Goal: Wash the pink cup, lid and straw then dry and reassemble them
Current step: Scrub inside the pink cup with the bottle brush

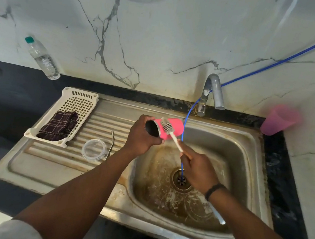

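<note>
Over the sink basin [228,148] the left hand [140,137] grips the pink cup [171,129] on its side while the right hand [196,169], fingers closed round the brush [168,129], scrubs its outside; lid [94,149] and straw [111,143] likely come next, waiting on the drainboard

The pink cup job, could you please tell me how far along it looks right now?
Early on. Done: the clear lid and metal straw are off, lying on the drainboard. In hand: the left hand holds the pink cup over the sink while the right hand scrubs its outside with a brush. Left: lid, straw, drying with the cloth, reassembly.
</note>
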